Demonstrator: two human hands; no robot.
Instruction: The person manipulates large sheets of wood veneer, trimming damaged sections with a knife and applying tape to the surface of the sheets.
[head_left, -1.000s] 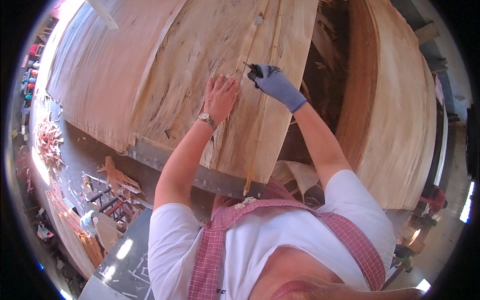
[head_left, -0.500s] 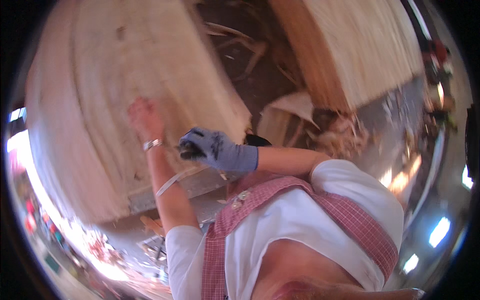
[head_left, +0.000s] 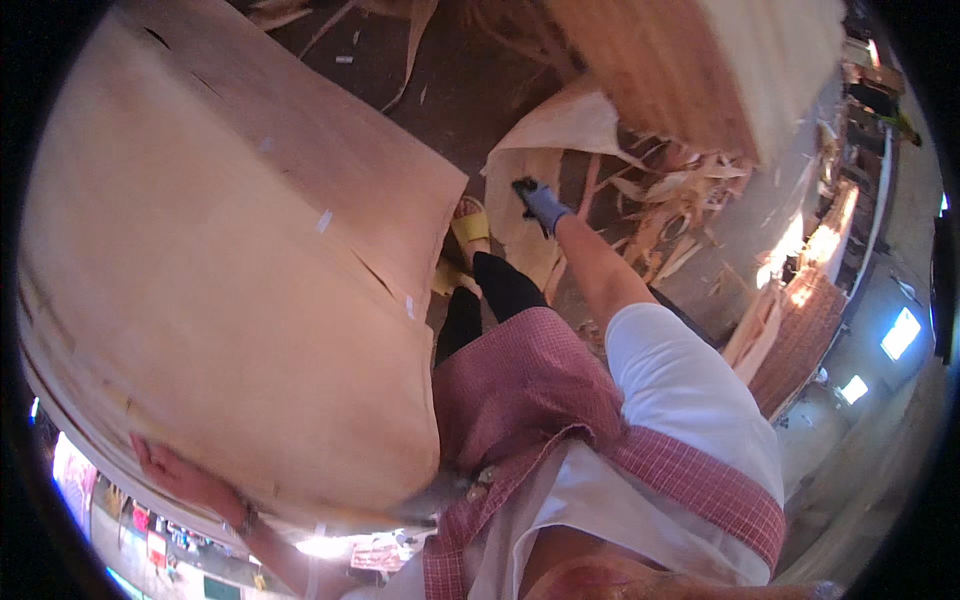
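Observation:
A broad stack of thin wood veneer sheets (head_left: pixel 230 290) fills the left side, its top sheet split in places. My bare left hand (head_left: pixel 185 478) lies on the stack's near left edge with fingers stretched out. My right hand (head_left: pixel 543 205) wears a blue glove with black patches and reaches out over the floor, to the right of the stack. Its fingers are small and dark here, so whether they hold anything is unclear. Just beyond it a curled veneer piece (head_left: pixel 560 120) rests on the floor.
A second veneer stack (head_left: pixel 680 70) stands at the far right. Torn strips and scraps (head_left: pixel 670 215) litter the floor beside it. My feet in yellow sandals (head_left: pixel 468 225) are next to the stack's right edge. Reddish wood pieces (head_left: pixel 795 330) lie farther right.
My left hand has moved from the middle of the stack to its near left edge. My gloved right hand has swung from the stack out to the right. The view has shifted.

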